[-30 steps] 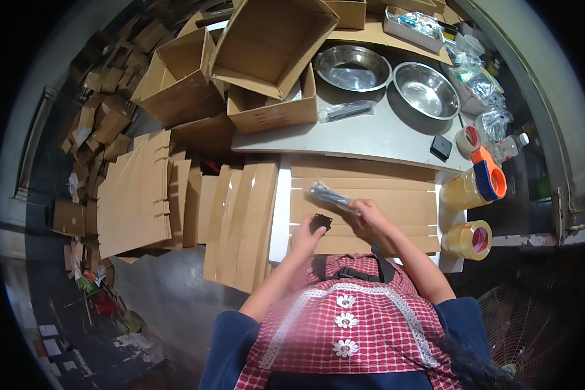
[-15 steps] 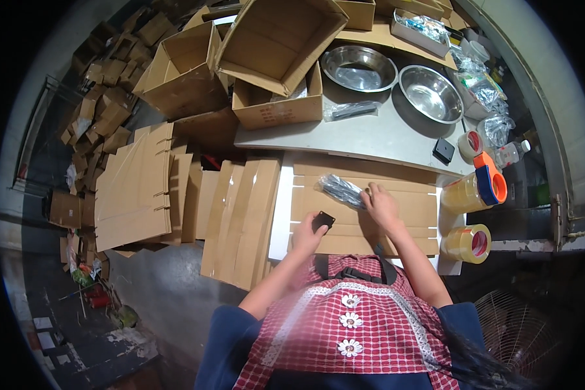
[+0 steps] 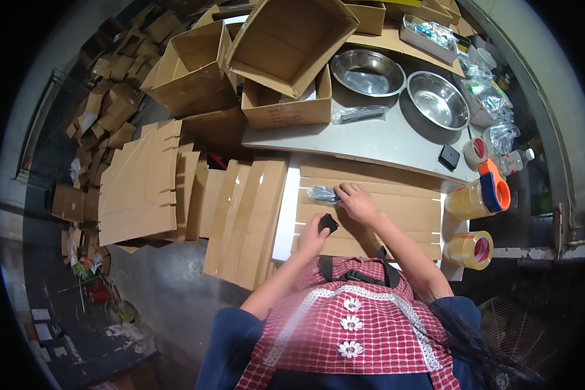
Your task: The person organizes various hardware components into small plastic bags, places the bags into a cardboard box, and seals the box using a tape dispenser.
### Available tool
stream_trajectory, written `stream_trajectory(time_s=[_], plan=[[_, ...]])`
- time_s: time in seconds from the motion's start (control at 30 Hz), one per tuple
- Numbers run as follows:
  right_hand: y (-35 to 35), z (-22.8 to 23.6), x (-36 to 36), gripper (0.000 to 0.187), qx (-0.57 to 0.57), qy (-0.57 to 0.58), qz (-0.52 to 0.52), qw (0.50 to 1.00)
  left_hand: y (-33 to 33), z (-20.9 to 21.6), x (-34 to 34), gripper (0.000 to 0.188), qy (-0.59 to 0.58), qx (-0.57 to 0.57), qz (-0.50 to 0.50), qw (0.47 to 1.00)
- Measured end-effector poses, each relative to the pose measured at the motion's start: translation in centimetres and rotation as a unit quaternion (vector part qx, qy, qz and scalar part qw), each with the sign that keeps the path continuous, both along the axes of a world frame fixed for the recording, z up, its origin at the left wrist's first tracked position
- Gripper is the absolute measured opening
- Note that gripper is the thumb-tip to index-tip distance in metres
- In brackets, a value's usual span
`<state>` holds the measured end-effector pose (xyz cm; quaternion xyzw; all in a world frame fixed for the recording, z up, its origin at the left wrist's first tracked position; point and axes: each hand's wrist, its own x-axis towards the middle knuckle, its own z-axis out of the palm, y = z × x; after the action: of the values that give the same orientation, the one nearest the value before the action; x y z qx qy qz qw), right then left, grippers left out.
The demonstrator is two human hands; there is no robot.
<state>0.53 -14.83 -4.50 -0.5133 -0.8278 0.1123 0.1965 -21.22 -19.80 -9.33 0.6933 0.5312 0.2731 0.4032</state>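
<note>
My left hand (image 3: 313,239) is closed on a small flat black square piece (image 3: 327,224), held just above the near left part of a flat cardboard sheet (image 3: 396,224). Farther up the sheet, my right hand (image 3: 357,203) grips the right end of a clear plastic packet (image 3: 321,194) with dark strip-like parts inside. Its fingers cover that end of the packet. The packet lies flat on the cardboard, a little beyond the black piece.
Folded cardboard stacks (image 3: 244,227) stand left of the sheet. Tape rolls (image 3: 469,250) and an orange-and-blue tape dispenser (image 3: 494,188) border it on the right. Beyond lie two steel bowls (image 3: 437,101), another plastic packet (image 3: 361,114), a black square block (image 3: 448,156) and open boxes (image 3: 286,114).
My right hand has moved left along with the plastic packet, and now covers more of it. The left hand still holds the black piece. The whole view has shifted slightly.
</note>
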Motion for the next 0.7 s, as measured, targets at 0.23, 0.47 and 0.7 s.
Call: stream_trajectory(time_s=[0.23, 0.47, 0.7], plan=[[-2.8, 0.0, -1.5, 0.033, -0.136, 0.256, -0.098, 0.952, 1.5, -0.1, 0.4, 0.048, -0.168, -0.180, 0.036, 0.969], [-3.5, -3.0, -0.4, 0.026, -0.225, 0.232, -0.200, 0.925, 3.7, 1.2, -0.2, 0.045, -0.194, -0.264, 0.053, 0.943], [-4.8, -4.9, 0.9, 0.017, -0.239, 0.316, -0.223, 0.891, 5.4, 3.7, -1.4, 0.042, -0.129, -0.210, 0.011, 0.969]])
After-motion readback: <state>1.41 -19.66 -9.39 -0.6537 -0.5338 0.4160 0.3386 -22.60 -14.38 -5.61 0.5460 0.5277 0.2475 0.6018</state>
